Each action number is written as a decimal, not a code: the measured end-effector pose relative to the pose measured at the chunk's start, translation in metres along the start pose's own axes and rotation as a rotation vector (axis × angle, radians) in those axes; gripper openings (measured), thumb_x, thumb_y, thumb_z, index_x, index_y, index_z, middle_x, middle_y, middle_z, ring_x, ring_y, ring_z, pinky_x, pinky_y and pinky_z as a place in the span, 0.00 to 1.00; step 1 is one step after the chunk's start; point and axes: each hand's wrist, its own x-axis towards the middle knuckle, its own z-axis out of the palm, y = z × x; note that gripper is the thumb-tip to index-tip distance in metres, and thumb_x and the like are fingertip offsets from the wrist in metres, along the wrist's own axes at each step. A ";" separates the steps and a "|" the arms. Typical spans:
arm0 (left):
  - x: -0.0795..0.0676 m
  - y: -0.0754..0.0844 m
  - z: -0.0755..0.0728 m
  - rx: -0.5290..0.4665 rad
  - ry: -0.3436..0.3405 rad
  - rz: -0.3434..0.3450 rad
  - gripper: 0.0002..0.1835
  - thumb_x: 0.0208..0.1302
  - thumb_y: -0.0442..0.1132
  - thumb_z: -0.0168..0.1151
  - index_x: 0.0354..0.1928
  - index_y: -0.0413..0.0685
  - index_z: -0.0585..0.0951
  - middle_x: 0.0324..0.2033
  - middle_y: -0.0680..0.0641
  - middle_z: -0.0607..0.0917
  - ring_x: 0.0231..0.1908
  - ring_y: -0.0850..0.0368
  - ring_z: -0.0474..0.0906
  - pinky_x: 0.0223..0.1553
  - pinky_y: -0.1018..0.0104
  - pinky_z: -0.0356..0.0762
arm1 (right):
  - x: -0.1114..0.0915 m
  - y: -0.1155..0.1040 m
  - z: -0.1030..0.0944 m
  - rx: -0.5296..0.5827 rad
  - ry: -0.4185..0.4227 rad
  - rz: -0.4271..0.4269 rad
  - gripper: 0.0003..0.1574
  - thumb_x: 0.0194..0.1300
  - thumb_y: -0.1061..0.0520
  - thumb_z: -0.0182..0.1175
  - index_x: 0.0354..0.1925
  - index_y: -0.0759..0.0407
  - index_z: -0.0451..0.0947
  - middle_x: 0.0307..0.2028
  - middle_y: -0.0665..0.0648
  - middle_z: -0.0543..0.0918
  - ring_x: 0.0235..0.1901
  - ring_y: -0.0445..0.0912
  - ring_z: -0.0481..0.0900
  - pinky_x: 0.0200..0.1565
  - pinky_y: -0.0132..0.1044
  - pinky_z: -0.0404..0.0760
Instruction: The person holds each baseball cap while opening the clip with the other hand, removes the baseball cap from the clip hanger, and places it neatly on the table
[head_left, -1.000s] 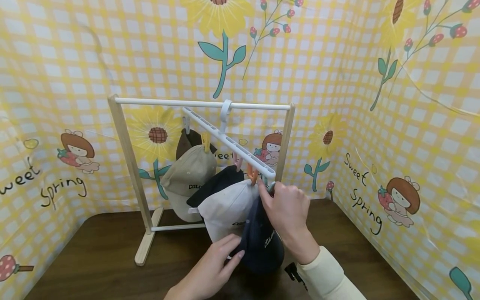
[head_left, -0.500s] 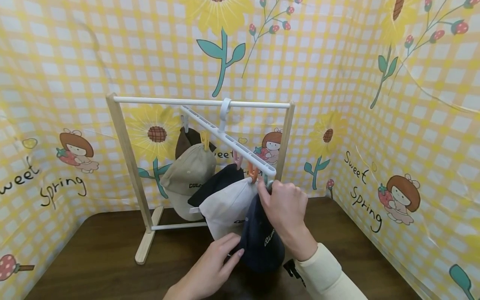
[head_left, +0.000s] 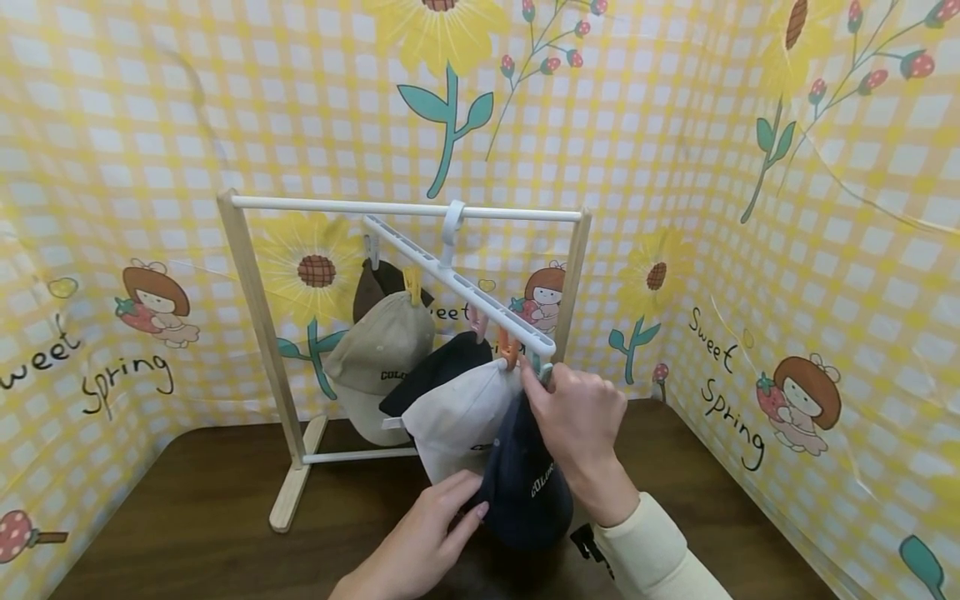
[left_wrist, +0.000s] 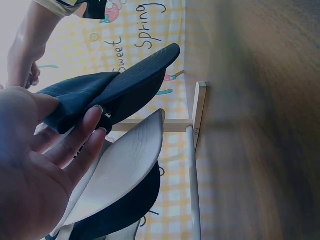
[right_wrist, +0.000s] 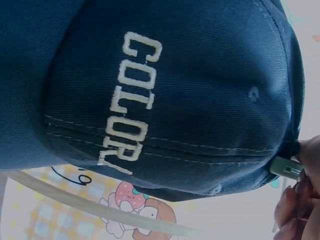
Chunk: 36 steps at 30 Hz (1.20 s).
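A navy cap (head_left: 528, 500) with pale lettering hangs at the near end of a white clip hanger (head_left: 483, 298). My left hand (head_left: 420, 533) pinches the cap's lower edge between thumb and fingers, close to the brim in the left wrist view. Up at the crown, my right hand (head_left: 581, 425) pinches a green clothes peg (right_wrist: 286, 168) that sits against the fabric. Just left of the navy cap, a white cap (head_left: 450, 417) hangs from an orange peg (head_left: 507, 348). Behind it are a black cap (head_left: 431, 375) on a pink peg (head_left: 477, 323) and a beige cap (head_left: 378, 346).
The hanger hooks over the white top bar (head_left: 337, 205) of a wooden-legged rack (head_left: 258, 325). A yellow peg (head_left: 412, 285) holds the beige cap; a brown cap (head_left: 368, 292) hangs at the far end. Patterned cloth (head_left: 675, 167) surrounds the dark wooden table (head_left: 202, 500).
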 end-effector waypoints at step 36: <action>-0.001 -0.003 0.003 -0.001 0.035 0.053 0.06 0.76 0.33 0.57 0.47 0.51 0.81 0.40 0.58 0.80 0.39 0.66 0.75 0.42 0.69 0.79 | 0.002 0.000 0.004 -0.016 -0.086 0.064 0.43 0.70 0.35 0.59 0.07 0.52 0.58 0.07 0.48 0.56 0.07 0.50 0.58 0.13 0.40 0.49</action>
